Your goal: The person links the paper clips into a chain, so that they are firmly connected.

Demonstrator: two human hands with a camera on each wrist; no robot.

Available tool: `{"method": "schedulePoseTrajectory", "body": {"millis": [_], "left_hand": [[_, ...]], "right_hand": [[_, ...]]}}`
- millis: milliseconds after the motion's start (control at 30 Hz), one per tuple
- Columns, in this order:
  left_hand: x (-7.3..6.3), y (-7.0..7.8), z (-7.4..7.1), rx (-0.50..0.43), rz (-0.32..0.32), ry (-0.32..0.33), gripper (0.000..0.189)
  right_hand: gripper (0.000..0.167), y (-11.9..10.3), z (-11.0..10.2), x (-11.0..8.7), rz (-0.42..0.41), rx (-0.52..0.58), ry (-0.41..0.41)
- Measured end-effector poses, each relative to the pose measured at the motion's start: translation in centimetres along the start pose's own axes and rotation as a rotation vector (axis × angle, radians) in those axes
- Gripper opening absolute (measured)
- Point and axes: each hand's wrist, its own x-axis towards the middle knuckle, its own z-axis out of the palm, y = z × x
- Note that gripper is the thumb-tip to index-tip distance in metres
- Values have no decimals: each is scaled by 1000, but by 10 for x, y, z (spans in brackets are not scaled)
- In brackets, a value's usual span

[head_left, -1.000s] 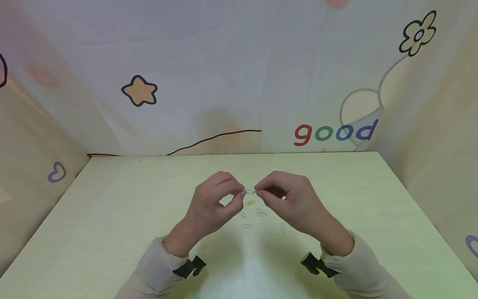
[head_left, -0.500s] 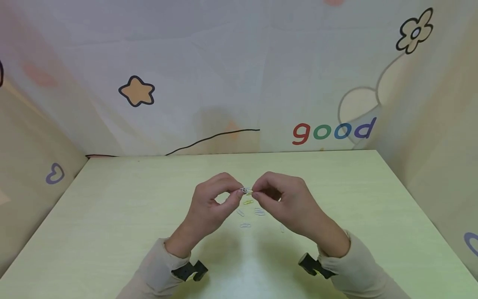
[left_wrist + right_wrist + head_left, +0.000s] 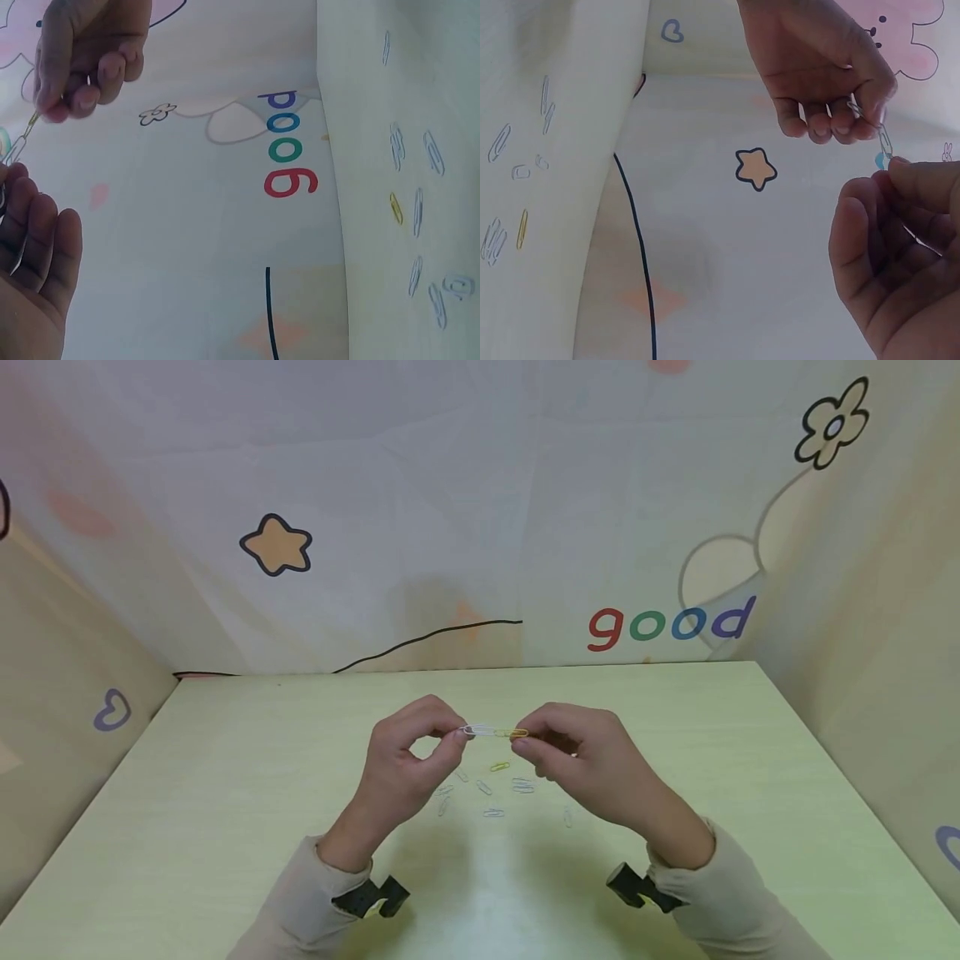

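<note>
Above the table, my left hand (image 3: 408, 758) pinches a white paper clip (image 3: 481, 730) between thumb and forefinger. Opposite it, my right hand (image 3: 596, 762) pinches a yellow paper clip (image 3: 517, 733) in the same way. The two clips meet end to end in a line between the fingertips. In the right wrist view, another bit of clip wire (image 3: 854, 109) shows behind the left fingertips, partly hidden by them. Below the hands a second yellow paper clip (image 3: 499, 767) lies on the table.
Several pale paper clips (image 3: 523, 786) lie scattered on the light table (image 3: 247, 777) below the hands, with a lone clip (image 3: 567, 816) to the right. A printed cloth (image 3: 420, 485) stands behind the table and at both sides.
The hands have drawn apart, mostly by the left hand moving left and slightly up. The clips, bunched between the fingertips half a second ago, now stretch out in a line.
</note>
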Motion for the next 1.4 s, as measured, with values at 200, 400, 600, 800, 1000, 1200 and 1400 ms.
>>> {"method": "schedulePoseTrajectory", "body": {"millis": [200, 400, 600, 800, 1000, 1200, 1400], "left_hand": [[0, -1, 0, -38, 3, -34, 19], [0, 1, 5, -31, 54, -58, 19], [0, 1, 2, -7, 67, -58, 18], [-4, -6, 1, -64, -73, -162, 17], [-8, -9, 5, -105, -294, -376, 12], [-9, -8, 10, -305, -383, -481, 26], [-10, -6, 12, -513, -386, -490, 24]], "right_hand": [[10, -2, -3, -1, 80, 60, -55], [10, 2, 4, 0, 117, 90, -103], [12, 2, -1, -1, 66, 32, -69], [14, -3, -11, -2, 52, -12, 4], [15, -8, -16, -3, 46, 3, -2], [12, -10, -15, -3, -10, -26, -81], [14, -10, -12, -4, -108, -12, -91]]}}
